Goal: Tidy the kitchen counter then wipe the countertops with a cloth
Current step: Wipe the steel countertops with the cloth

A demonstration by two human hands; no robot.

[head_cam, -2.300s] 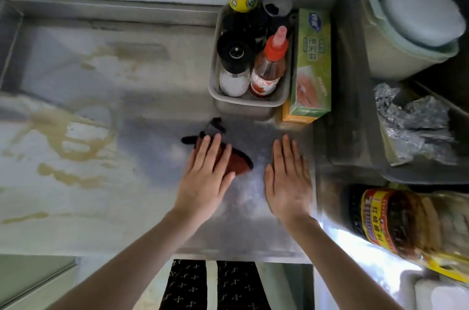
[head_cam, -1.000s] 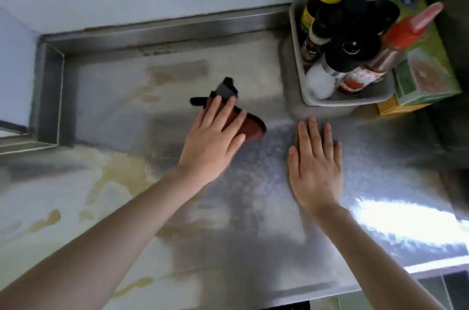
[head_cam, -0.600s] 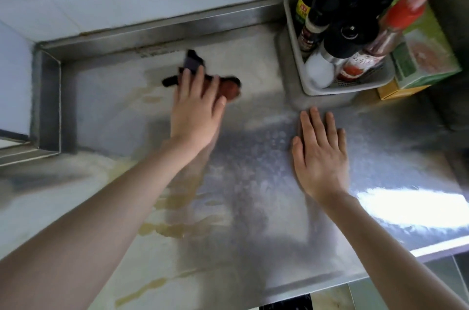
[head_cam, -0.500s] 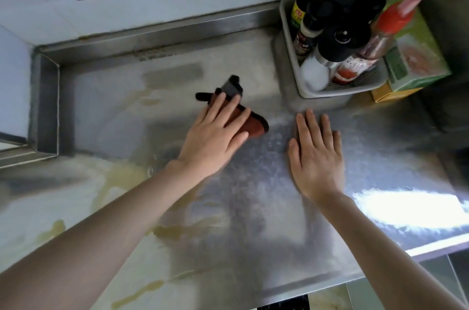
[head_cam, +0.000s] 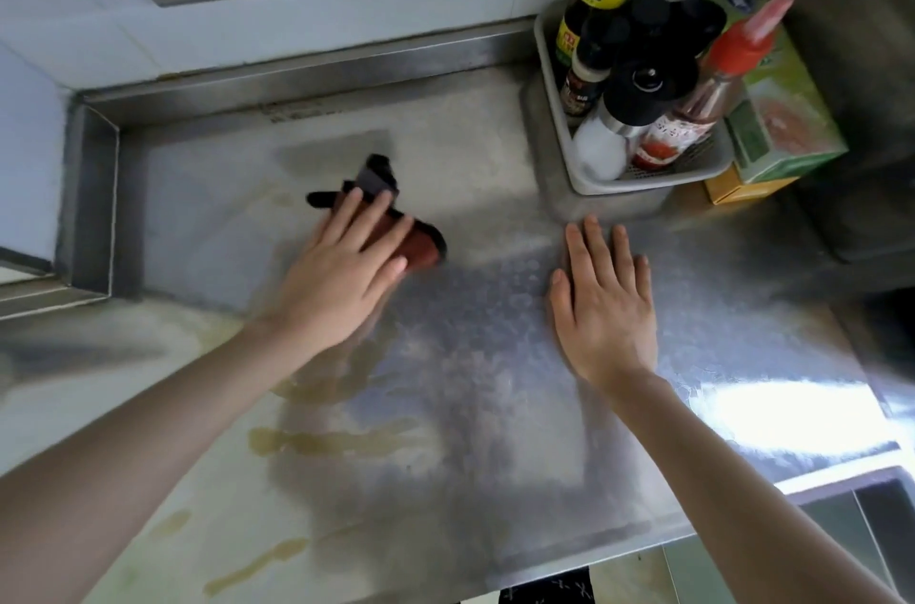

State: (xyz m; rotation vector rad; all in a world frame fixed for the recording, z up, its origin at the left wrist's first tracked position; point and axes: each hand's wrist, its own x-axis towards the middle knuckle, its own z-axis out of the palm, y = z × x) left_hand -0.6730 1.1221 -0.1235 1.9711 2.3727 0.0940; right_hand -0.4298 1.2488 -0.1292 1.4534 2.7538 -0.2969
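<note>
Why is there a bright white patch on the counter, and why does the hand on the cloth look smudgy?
Head view: the white patch is glare, light bouncing off the shiny metal counter. Head view again: the left hand and cloth look a little smeared, likely motion blur.

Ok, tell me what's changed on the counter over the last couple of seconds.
The left hand, pressed flat on the cloth, slid it leftward away from the right hand, pushed it toward the back wall, then drew it back. Nothing was picked up or released. The right hand stayed flat on the countertop; the bottle basket and yellowish stains are as before.
</note>
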